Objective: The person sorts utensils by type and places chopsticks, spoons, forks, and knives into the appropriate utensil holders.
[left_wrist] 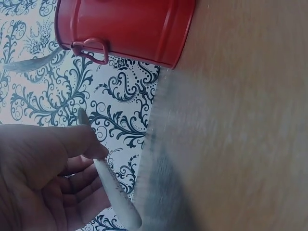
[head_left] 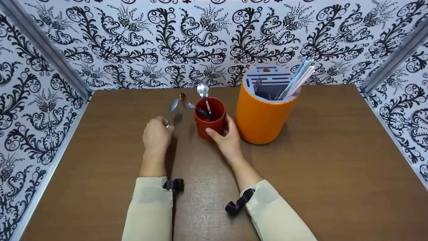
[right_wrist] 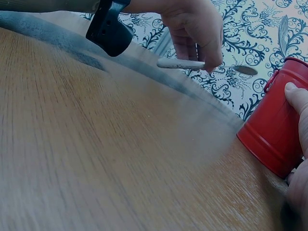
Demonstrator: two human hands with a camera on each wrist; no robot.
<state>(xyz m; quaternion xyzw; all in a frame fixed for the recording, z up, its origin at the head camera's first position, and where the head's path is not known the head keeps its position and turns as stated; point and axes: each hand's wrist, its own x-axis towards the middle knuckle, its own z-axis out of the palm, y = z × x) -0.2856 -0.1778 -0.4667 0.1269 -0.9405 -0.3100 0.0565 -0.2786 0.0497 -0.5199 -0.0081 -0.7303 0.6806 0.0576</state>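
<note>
My left hand [head_left: 157,134] pinches a spoon [head_left: 174,105] by its pale, patterned handle [left_wrist: 115,192], bowl end pointing up and away. It is left of a red metal pail [head_left: 210,125], apart from it. Around the pail's right side curls my right hand [head_left: 229,139], thumb on the near wall and fingers behind. The pail stands upright on the table. Two pieces lean out of it: a shiny spoon [head_left: 203,90] at the back and another spoon-like utensil [head_left: 187,103] tilted left. A small wire ear [left_wrist: 94,50] shows on the pail's side in the left wrist view.
Right of the pail, close to my right hand, stands a tall orange utensil holder [head_left: 262,117] with a grey slotted top. Forks [head_left: 257,83] and several pastel straws [head_left: 297,82] stick out of it. Patterned panels [head_left: 207,43] wall the brown table [head_left: 317,174] at back and sides.
</note>
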